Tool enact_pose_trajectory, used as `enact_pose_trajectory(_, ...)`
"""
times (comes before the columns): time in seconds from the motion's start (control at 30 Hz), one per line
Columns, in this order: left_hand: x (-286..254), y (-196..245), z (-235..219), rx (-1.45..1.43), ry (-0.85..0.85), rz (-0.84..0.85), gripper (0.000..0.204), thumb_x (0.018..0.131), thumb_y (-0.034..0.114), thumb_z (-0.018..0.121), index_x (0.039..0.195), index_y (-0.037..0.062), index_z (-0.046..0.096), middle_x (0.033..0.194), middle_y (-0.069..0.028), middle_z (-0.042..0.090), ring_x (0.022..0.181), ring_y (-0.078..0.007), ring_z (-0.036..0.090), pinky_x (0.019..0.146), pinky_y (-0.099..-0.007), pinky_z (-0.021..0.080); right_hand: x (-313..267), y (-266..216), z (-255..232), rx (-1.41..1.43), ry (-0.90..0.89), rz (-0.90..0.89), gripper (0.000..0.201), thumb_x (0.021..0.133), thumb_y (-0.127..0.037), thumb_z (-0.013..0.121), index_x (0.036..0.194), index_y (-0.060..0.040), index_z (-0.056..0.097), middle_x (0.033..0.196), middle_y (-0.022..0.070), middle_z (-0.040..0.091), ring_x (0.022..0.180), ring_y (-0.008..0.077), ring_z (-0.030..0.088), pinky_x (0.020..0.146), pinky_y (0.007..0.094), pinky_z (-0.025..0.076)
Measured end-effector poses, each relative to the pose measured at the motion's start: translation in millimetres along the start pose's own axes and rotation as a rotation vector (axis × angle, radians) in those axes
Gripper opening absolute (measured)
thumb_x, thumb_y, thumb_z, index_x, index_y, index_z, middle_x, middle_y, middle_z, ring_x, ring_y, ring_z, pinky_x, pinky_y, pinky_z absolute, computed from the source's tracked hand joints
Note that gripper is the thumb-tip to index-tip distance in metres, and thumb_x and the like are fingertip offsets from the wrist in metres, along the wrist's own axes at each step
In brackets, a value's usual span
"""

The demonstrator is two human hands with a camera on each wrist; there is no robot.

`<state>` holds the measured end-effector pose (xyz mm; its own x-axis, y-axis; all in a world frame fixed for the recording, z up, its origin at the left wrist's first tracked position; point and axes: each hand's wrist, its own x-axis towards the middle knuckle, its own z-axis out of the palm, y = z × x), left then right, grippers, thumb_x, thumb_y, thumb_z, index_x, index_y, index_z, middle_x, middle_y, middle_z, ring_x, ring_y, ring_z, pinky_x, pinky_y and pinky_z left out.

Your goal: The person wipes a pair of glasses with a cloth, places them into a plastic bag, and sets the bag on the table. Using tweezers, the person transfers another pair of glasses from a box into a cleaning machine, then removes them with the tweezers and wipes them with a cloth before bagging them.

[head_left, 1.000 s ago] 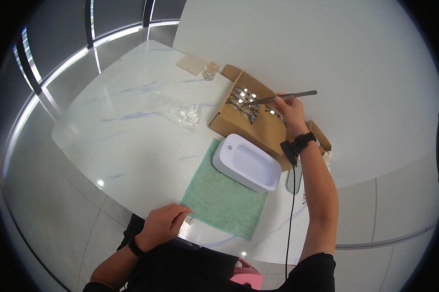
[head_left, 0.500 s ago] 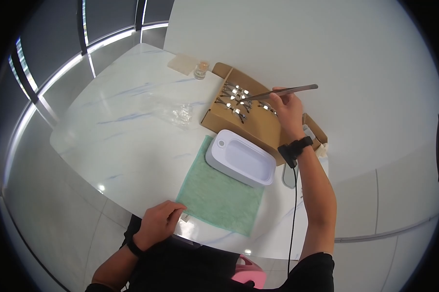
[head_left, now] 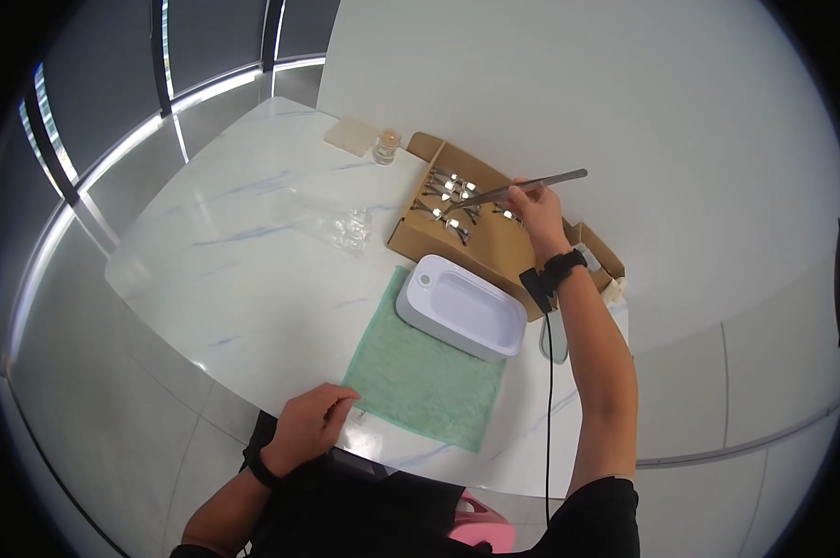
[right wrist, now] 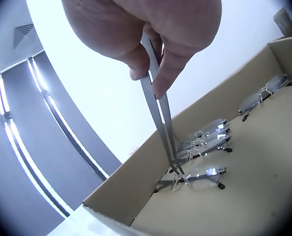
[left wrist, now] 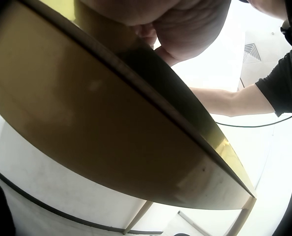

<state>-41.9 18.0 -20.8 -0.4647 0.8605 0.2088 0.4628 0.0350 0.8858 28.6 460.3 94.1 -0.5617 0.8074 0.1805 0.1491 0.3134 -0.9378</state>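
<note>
My right hand (head_left: 541, 221) pinches long metal tweezers (head_left: 561, 179) over a brown cardboard box (head_left: 499, 244) holding several pairs of glasses. In the right wrist view, the tweezers (right wrist: 154, 108) point downward, their tips at the bridge of the nearest pair of glasses (right wrist: 201, 181); whether they grip it I cannot tell. Other glasses (right wrist: 217, 142) lie just behind. My left hand (head_left: 304, 428) rests at the table's front edge, its loosely bent fingertips at the corner of a green cloth (head_left: 425, 395). The left wrist view shows part of that hand (left wrist: 190, 29) above the table edge.
A pale lilac tub (head_left: 466, 312) stands on the cloth, against the box's near side. Left of the box lie a clear plastic bag (head_left: 346, 228), a small glass jar (head_left: 386, 147) and a beige square (head_left: 350, 136). A cable hangs from my right wrist.
The tweezer tips have moved down and slightly left, from the farther glasses to the nearest pair. My left hand stays at the cloth's corner. The head view has shifted slightly.
</note>
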Motion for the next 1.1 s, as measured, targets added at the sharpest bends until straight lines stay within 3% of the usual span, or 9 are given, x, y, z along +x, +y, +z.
enact_pose_trajectory(0.1, 1, 1, -1, 0.003, -0.014, 0.002, 0.01, 0.089, 0.006, 0.062, 0.098, 0.0058, 0.067, 0.085, -0.0076, 0.066, 0.063, -0.0226, 0.062, 0.06, -0.0306, 0.05, -4, -5, 6, -0.137, -0.027, 0.011, 0.03, 0.094, -0.009, 0.063, 0.118, 0.0067, 0.057, 0.102, 0.0124, 0.065, 0.087, 0.0168, 0.067, 0.079, 0.0263, 0.056)
enact_pose_trajectory(0.27, 1, 1, -2, 0.016, -0.013, 0.024, 0.01, 0.089, 0.005, 0.062, 0.099, 0.006, 0.066, 0.085, -0.0076, 0.066, 0.064, -0.0226, 0.062, 0.06, -0.0306, 0.05, -11, -5, 15, -0.338, -0.023, -0.183, 0.02, 0.091, -0.008, 0.066, 0.109, 0.0008, 0.064, 0.089, 0.0093, 0.071, 0.082, 0.0162, 0.07, 0.074, 0.0273, 0.054)
enact_pose_trajectory(0.47, 0, 1, -2, 0.002, -0.008, 0.022, 0.01, 0.089, 0.006, 0.062, 0.099, 0.0058, 0.066, 0.086, -0.0078, 0.067, 0.064, -0.0225, 0.063, 0.06, -0.0304, 0.051, -31, -22, 23, -0.465, 0.009, -0.316, 0.019, 0.092, -0.007, 0.065, 0.11, -0.0002, 0.064, 0.09, 0.0093, 0.071, 0.085, 0.0159, 0.07, 0.076, 0.0278, 0.054)
enact_pose_trajectory(0.57, 1, 1, -2, 0.001, -0.008, 0.023, 0.01, 0.09, 0.006, 0.062, 0.099, 0.0054, 0.066, 0.088, -0.0082, 0.067, 0.065, -0.0228, 0.064, 0.061, -0.0302, 0.051, -38, -27, 19, -0.438, 0.031, -0.404, 0.019, 0.092, -0.007, 0.064, 0.11, -0.0004, 0.064, 0.089, 0.0091, 0.071, 0.084, 0.0151, 0.07, 0.076, 0.0271, 0.054)
enact_pose_trajectory(0.8, 0, 2, -1, -0.015, 0.003, -0.005, 0.01, 0.091, 0.007, 0.062, 0.098, 0.0037, 0.067, 0.086, -0.01, 0.068, 0.066, -0.0222, 0.065, 0.061, -0.0296, 0.052, -61, -42, 7, -0.397, 0.072, -0.422, 0.018, 0.093, -0.005, 0.064, 0.11, 0.0006, 0.063, 0.09, 0.0086, 0.07, 0.084, 0.0135, 0.068, 0.076, 0.0263, 0.053)
enact_pose_trajectory(0.97, 2, 2, -4, -0.058, -0.016, -0.036, 0.009, 0.091, 0.007, 0.063, 0.099, 0.003, 0.066, 0.085, -0.01, 0.068, 0.066, -0.0197, 0.065, 0.062, -0.028, 0.052, -104, -80, -24, -0.314, 0.151, -0.518, 0.016, 0.093, 0.0, 0.062, 0.108, 0.0025, 0.062, 0.097, 0.0079, 0.068, 0.092, 0.0121, 0.065, 0.083, 0.0248, 0.051)
enact_pose_trajectory(1.1, 7, 7, -10, -0.167, -0.109, -0.126, 0.013, 0.092, 0.007, 0.063, 0.104, 0.0037, 0.065, 0.083, -0.0059, 0.066, 0.066, -0.0144, 0.061, 0.063, -0.0253, 0.05, -168, -116, -39, -0.236, 0.191, -0.565, 0.015, 0.091, -0.001, 0.065, 0.105, 0.0029, 0.062, 0.091, 0.0083, 0.069, 0.084, 0.0142, 0.066, 0.079, 0.0264, 0.052)
